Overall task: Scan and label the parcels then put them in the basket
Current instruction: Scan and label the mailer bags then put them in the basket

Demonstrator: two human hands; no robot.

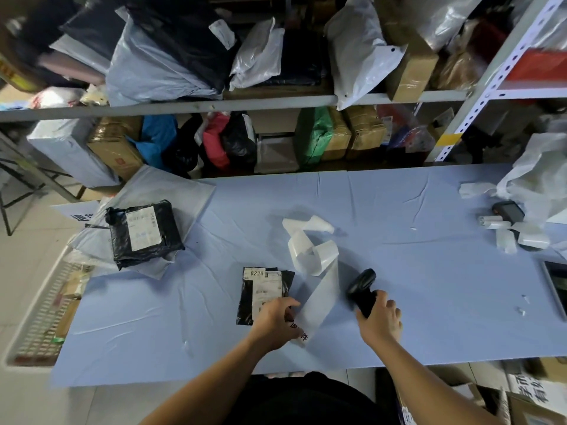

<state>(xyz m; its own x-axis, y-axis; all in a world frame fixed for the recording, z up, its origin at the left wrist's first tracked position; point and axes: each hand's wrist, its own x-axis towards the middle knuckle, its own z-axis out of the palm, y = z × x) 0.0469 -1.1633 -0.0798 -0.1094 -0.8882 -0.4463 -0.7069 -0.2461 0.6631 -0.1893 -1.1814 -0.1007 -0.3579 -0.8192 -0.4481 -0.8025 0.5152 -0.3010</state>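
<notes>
At the far left, the white basket (40, 305) with a slotted wall sits below the edge of the table (414, 207), which is covered in a creased blue cloth. There are some cardboard pieces inside the basket.

On the table's left end a large black parcel (144, 233) with a white label lies face up on top of flat grey bags (175, 191).

Nearer to you, left of centre, a small black parcel (264, 289) lies flat. Its white labels face up, and one reads 0229. Your left hand (276, 322) lies over the near right corner of this parcel with the fingers bent. They meet the near end of a long white paper strip (319, 271), which has red characters printed there. You cannot tell from here whether the hand pinches the strip, holds the parcel or only rests on them. The strip runs away from you and curls into loose loops in the middle of the table.

Just right of the strip, your right hand (380, 322) is wrapped around the handle of a black scanner (362, 286). The scanner's head is angled away from you, close to the strip.

At the far right a dark label printer (507, 211) sits among small white rolls, beside crumpled white bags (540, 179). A dark flat screen (557, 286) lies at the table's right edge.

Shelves (214, 105) crowded with parcels stand behind the table.
</notes>
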